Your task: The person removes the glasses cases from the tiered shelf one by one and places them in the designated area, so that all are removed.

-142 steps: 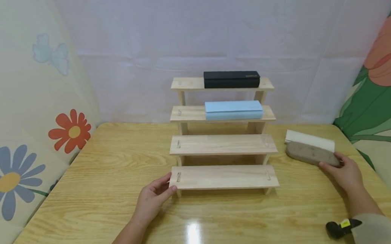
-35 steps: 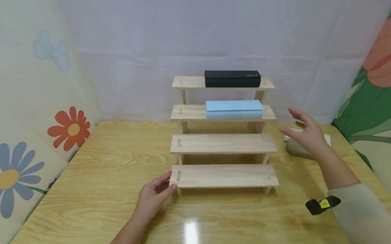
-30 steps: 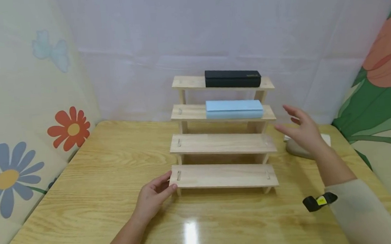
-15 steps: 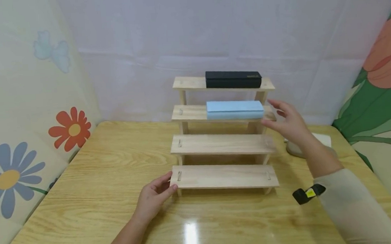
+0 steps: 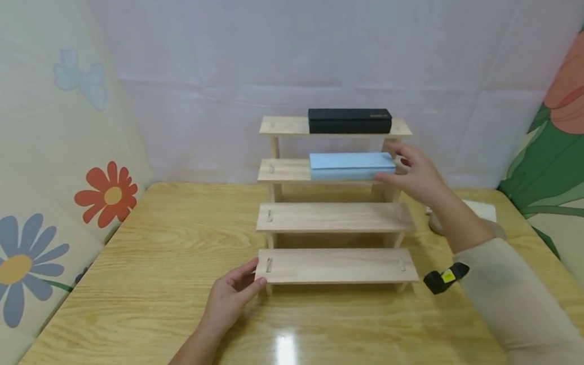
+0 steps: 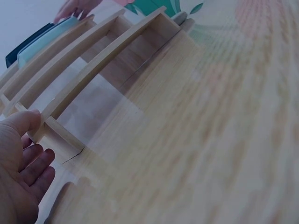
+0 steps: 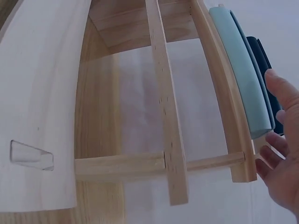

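A four-tier wooden display stand (image 5: 338,264) rises in the middle of the table. My left hand (image 5: 226,300) grips the left end of its lowest step; in the left wrist view the thumb (image 6: 29,122) lies against the board's edge. A light blue glasses case (image 5: 346,160) sits on the second step from the top. My right hand (image 5: 416,179) is at that case's right end, thumb in front and fingers behind. In the right wrist view the thumb (image 7: 279,88) and fingers are spread around the end of the case. A black glasses case (image 5: 350,122) rests on the top step.
Right of the stand, a white case (image 5: 482,210) and a grey-brown rounded case (image 5: 434,226) lie on the wooden table (image 5: 174,241), partly hidden by my right arm. A pale cloth backdrop (image 5: 205,98) hangs behind, with flower-printed cloths at both sides.
My right hand has left the grey-brown case at the right, risen, and moved left to the light blue case's right end. My left hand stays on the lowest step.
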A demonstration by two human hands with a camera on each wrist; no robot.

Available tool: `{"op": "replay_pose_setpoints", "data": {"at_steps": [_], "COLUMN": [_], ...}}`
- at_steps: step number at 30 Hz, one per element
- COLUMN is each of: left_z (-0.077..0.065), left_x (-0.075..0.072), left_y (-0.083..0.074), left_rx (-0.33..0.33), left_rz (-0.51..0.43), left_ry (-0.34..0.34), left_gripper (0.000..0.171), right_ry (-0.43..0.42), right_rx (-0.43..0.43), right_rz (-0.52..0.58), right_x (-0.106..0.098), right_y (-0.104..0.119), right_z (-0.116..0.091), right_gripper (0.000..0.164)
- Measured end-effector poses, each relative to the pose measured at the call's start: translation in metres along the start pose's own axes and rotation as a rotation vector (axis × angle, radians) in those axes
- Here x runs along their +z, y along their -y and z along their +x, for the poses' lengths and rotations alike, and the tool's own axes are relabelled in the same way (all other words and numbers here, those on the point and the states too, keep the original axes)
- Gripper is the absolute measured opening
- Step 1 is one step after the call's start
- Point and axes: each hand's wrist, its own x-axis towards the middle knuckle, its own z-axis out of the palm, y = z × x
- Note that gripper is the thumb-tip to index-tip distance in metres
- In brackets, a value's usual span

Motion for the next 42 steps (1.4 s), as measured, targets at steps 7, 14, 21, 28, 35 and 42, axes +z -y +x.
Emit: {"op": "replay_pose_setpoints", "data": {"at_steps": [7, 14, 21, 28, 35, 42], "left_z": [-0.001, -0.001, -0.001, -0.001, -0.003, -0.002], "left_x": [0.000, 0.000, 0.000, 0.000, -0.001, -0.001], "left_y": [0.000, 0.000, 0.002, 0.001, 0.001, 0.001], "left_rx": [-0.003, 0.001, 0.004, 0.010, 0.028, 0.029], "left_rz": [-0.009, -0.004, -0.003, -0.001, -0.017, -0.023], "left_ry": [0.002, 0.001, 0.000, 0.002, 0.013, 0.013], "left_gripper": [0.049, 0.049, 0.050, 0.050, 0.050, 0.050], "right_ry": [0.040, 0.061, 0.104, 0.125, 0.154, 0.176], "right_rx": [-0.021, 0.002, 0.014, 0.019, 0.022, 0.027], "right_rz": [-0.065, -0.112, -0.137, -0.170, -0.182, -0.158], "right_x": [0.004, 0.009, 0.012, 0.015, 0.015, 0.015], "right_y": [0.005, 0.008, 0.009, 0.012, 0.014, 0.011], "right_z": [0.012, 0.021, 0.026, 0.031, 0.032, 0.036], "right_gripper": [0.071, 0.073, 0.074, 0.073, 0.071, 0.073]}}
